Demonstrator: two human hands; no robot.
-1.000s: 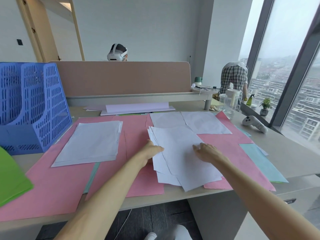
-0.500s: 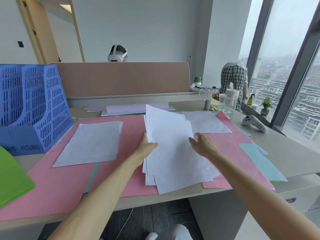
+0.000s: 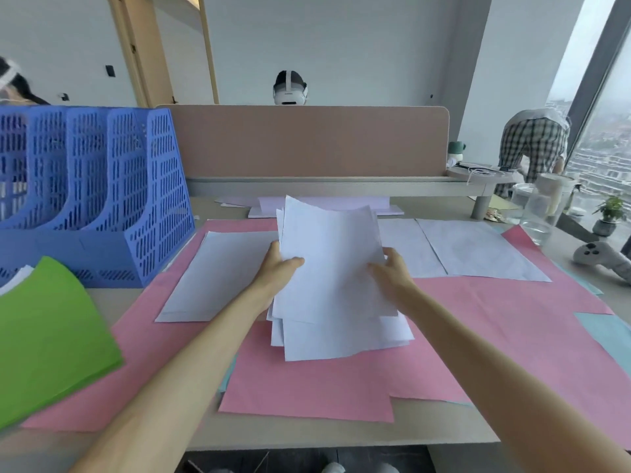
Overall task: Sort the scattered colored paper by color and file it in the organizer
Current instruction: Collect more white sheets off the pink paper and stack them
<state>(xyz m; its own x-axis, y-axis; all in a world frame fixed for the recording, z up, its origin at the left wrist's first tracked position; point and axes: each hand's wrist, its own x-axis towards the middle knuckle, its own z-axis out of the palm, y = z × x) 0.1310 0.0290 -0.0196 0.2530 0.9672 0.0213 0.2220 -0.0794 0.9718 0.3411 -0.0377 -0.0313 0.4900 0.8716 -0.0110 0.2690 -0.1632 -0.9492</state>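
A desk (image 3: 307, 435) spreads out in front of you, and large sheets of pink paper (image 3: 495, 336) cover most of its middle and right side. A blue mesh organizer (image 3: 102, 199) with several upright slots stands at the back left corner. Green paper (image 3: 51, 336) curls up at the desk's left edge, toward the front. Over the middle of the desk you hold a loose stack of white paper (image 3: 334, 268), tilted up, its sheets uneven. A flat white pile (image 3: 218, 274) lies on the pink paper just to its left. Two more white sheets (image 3: 478, 250) lie toward the back right. Your left hand (image 3: 276, 268) grips the stack's left edge, thumb curled over the front. Your right hand (image 3: 392, 271) pinches the right edge.
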